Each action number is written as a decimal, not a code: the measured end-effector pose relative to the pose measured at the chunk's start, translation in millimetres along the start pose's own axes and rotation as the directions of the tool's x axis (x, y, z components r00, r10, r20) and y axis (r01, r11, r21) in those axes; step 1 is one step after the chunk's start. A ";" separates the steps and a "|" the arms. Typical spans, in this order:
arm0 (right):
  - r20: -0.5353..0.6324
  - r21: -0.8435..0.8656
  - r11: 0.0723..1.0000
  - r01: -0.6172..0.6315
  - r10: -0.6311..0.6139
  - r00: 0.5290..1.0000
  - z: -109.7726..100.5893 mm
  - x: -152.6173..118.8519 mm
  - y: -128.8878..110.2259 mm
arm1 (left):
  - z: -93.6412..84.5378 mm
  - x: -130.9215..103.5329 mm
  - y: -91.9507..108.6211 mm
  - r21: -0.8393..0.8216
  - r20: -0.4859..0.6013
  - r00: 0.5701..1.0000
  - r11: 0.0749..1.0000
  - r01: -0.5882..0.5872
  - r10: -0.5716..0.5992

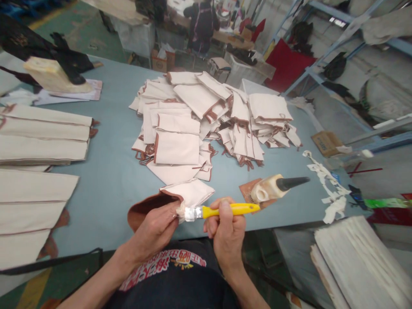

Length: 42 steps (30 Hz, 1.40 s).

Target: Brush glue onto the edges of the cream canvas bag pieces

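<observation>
On one blue desk (112,111) is one big heap of cream cloths (186,101), too many to count. Two piles (45,148) lie at left. Near the front, the left hand (161,225) pinches one brown-edged cloth (140,212). One bottle (268,189), its inside hidden, sits on a brown scrap (246,191). The right hand (228,225) grips one yellow brush (243,209) at the cloth's edge.

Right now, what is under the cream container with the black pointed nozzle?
A flat brown piece, on the blue-grey tabletop, shows past the edges of the container. The piece's covered middle, and anything hidden there, cannot be seen.
</observation>
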State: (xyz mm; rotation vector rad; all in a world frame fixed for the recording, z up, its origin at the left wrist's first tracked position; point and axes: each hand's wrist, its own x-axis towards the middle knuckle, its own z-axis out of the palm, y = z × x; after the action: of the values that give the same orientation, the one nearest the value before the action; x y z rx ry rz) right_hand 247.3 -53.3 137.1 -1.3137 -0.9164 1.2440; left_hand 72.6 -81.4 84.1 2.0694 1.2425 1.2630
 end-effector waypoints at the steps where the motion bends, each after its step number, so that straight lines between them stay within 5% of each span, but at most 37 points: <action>1: 0.025 0.005 1.000 -0.031 0.031 0.999 0.7 -1.7 0.9 | 0.1 -0.8 -1.1 -0.006 0.007 1.000 1.000 -0.002 0.002; 7: -0.172 0.096 0.995 0.026 -0.009 0.985 -6.0 13.0 0.0 | 1.7 -6.1 -5.7 0.022 -0.022 0.999 0.999 0.031 -0.030; 15: 0.011 0.121 0.963 -0.240 0.241 0.971 8.8 -1.1 19.2 | -3.4 -2.2 -5.8 -0.050 0.018 0.992 0.991 0.125 -0.124; 21: -0.171 0.206 0.973 -0.107 0.144 0.975 -2.1 20.0 3.4 | -1.4 -5.5 -9.2 -0.030 -0.045 0.987 0.988 0.154 -0.155; 30: 0.091 0.128 0.935 -0.330 0.320 0.943 17.0 14.0 27.3 | -6.6 -2.8 -9.5 -0.078 0.030 0.979 0.976 0.204 -0.203; 35: -0.066 0.167 0.965 -0.201 0.214 0.975 12.2 29.7 14.1 | -7.1 -8.4 -16.0 0.008 -0.033 0.985 0.986 0.167 -0.167; 40: 0.080 0.092 0.952 -0.290 0.284 0.956 18.1 30.3 20.0 | -7.1 -12.1 -19.6 0.006 -0.035 0.993 0.993 0.114 -0.114; 42: 0.041 0.116 0.954 -0.276 0.273 0.961 19.1 30.6 21.7 | -7.2 -13.1 -20.7 0.015 -0.043 0.994 0.995 0.100 -0.099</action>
State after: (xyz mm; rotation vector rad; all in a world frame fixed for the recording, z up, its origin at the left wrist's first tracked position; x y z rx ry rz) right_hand 230.8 -23.2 112.6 -1.3638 -0.6781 1.5087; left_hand 54.0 -82.5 66.5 1.9763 1.3622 1.2608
